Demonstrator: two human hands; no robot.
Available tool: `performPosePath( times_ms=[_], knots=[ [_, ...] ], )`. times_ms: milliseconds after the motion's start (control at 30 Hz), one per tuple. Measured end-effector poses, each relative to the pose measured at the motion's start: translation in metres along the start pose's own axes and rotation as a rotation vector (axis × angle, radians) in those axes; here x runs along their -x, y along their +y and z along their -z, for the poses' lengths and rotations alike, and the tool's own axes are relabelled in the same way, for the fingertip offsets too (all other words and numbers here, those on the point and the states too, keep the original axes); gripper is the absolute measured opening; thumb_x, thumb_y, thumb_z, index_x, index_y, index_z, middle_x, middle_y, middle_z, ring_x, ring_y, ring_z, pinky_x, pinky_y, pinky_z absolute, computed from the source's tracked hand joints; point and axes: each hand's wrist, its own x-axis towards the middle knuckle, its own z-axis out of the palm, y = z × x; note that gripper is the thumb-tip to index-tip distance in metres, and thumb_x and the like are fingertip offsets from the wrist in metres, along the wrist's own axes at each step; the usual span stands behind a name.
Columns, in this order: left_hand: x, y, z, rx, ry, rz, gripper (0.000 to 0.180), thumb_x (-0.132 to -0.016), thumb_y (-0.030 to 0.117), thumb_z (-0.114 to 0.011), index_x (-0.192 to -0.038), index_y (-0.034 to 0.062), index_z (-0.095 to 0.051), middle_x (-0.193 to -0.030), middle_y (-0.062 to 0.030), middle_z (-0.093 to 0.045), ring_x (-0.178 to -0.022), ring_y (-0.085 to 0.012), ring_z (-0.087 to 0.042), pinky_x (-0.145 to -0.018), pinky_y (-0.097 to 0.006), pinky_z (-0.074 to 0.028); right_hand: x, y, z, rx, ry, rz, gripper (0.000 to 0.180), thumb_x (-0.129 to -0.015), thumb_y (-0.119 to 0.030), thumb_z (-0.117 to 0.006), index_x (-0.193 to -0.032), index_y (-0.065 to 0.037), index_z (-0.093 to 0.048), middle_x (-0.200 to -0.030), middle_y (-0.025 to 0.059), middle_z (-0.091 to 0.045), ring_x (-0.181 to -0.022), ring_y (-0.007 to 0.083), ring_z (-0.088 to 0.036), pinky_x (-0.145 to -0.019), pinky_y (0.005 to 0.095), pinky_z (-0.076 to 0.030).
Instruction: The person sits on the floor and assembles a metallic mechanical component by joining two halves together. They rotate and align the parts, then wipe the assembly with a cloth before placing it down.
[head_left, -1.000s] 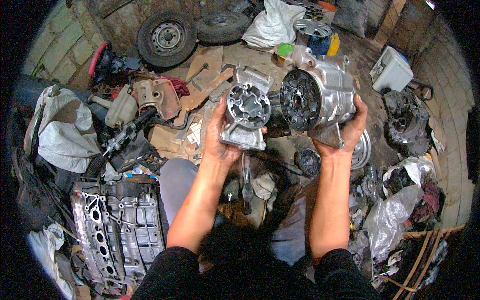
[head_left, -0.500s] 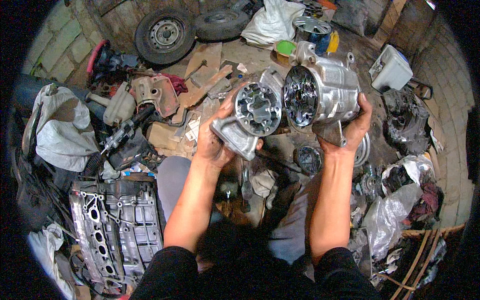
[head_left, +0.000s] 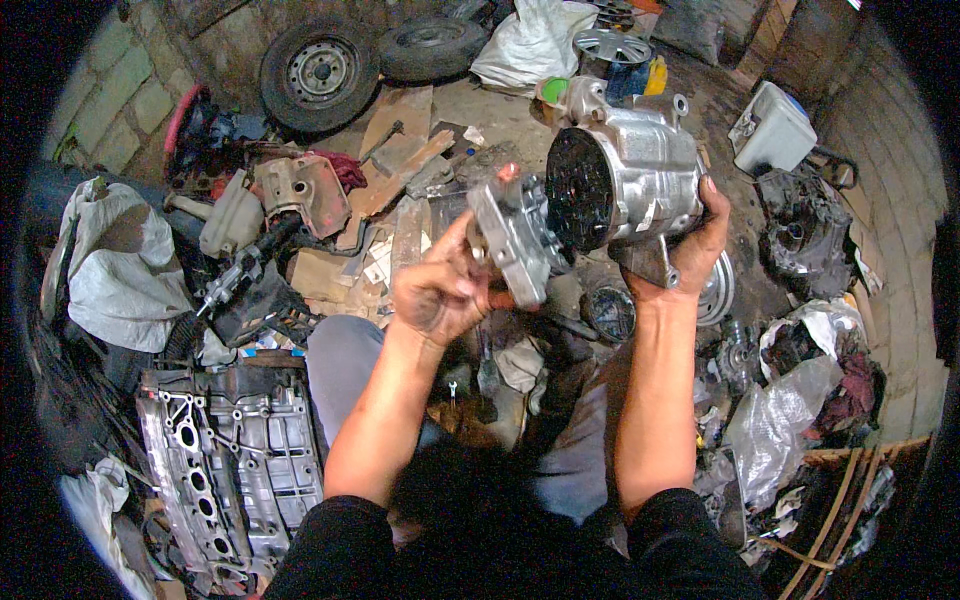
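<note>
My right hand [head_left: 695,255] grips a silvery cast-metal compressor body [head_left: 650,170] from its right side and underneath. The body's round, dark, oily-looking end faces left; its inner detail is hard to make out. In my left hand [head_left: 440,292] is the matching metal end cover [head_left: 512,240], pinched between thumb and fingers at its left and lower edges. The cover is turned with its inner side toward the body. Its right edge overlaps the body's round end in view; whether they touch I cannot tell. Motion slightly blurs the cover and left fingers.
A large engine cylinder head [head_left: 235,465] lies at lower left. A tyre on its rim [head_left: 320,75] stands at the back. Dark greasy metal parts [head_left: 810,230] and clear plastic sheeting [head_left: 780,425] lie on the right. A small open-end wrench [head_left: 453,392] lies low between my legs.
My left hand has rotated the end cover, turning its cavity from facing me toward the compressor body. The body has shifted slightly left, still in my right hand.
</note>
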Motion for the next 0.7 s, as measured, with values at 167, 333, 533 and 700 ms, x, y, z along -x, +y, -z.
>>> performPosePath(
  times_ms=[167,333,533,700],
  knots=[
    [0.002,-0.014,-0.005,-0.185,0.143,0.027,0.113,-0.068,-0.009,-0.072,-0.158,0.021,-0.011,-0.111,-0.008,-0.061,-0.097,-0.0245,-0.066,-0.082,-0.05,-0.06,0.001,0.001,-0.003,-0.03,-0.041,0.002,0.046,-0.086,-0.04,-0.061,-0.12,-0.009,-0.064,-0.113,0.0089,-0.069,-0.103,0.0278,-0.066,-0.093,0.0444,-0.052],
    [-0.005,-0.026,-0.019,-0.382,0.188,-0.045,0.112,-0.068,-0.012,-0.074,-0.157,0.0226,-0.016,-0.113,-0.008,-0.059,-0.087,-0.0206,-0.067,-0.073,-0.042,-0.062,0.002,0.001,-0.003,-0.04,-0.043,-0.006,0.045,-0.086,-0.04,-0.062,-0.118,-0.009,-0.064,-0.112,0.0075,-0.069,-0.103,0.0272,-0.066,-0.094,0.0446,-0.052],
    [-0.009,-0.031,-0.019,-0.786,0.193,-0.127,0.106,-0.075,-0.012,-0.071,-0.157,0.0276,-0.016,-0.107,-0.0093,-0.058,-0.074,-0.0224,-0.066,-0.063,-0.038,-0.061,0.003,0.004,-0.009,-0.022,0.056,0.039,0.049,-0.084,-0.04,-0.064,-0.117,-0.004,-0.063,-0.108,0.0099,-0.068,-0.097,0.0271,-0.067,-0.089,0.0424,-0.052],
    [-0.007,-0.034,-0.002,-0.439,0.26,-0.035,0.096,-0.082,-0.009,-0.071,-0.156,0.0235,-0.018,-0.095,-0.0059,-0.059,-0.067,-0.0173,-0.06,-0.058,-0.031,-0.052,0.003,0.004,-0.007,-0.035,0.055,0.031,0.047,-0.083,-0.039,-0.065,-0.115,-0.005,-0.064,-0.107,0.0094,-0.069,-0.096,0.0267,-0.067,-0.087,0.0421,-0.052]
  ],
)
